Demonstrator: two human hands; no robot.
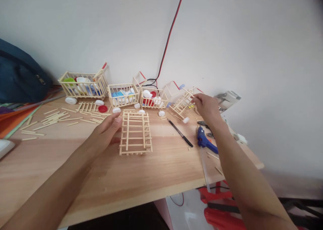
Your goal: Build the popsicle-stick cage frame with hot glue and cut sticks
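My left hand [108,129] is beside the left edge of a stick frame [135,153], fingers stretched and apart; whether they touch it I cannot tell. The frame is built of pale wooden sticks and lies on the table with a ladder-like face up. My right hand [205,105] reaches to the back right, its fingers pinched on the upper edge of a small stick cart [182,103]. That cart is tilted and has a white wheel [186,120] at its lower corner. Part of it is hidden behind my fingers.
Three stick carts [84,94] filled with bottle caps stand along the wall. Loose sticks [54,119] and a red cap [103,108] lie at left. A black pen [180,133], a blue glue gun [205,140] and pliers [203,123] lie at right. The table's front edge [141,200] is near.
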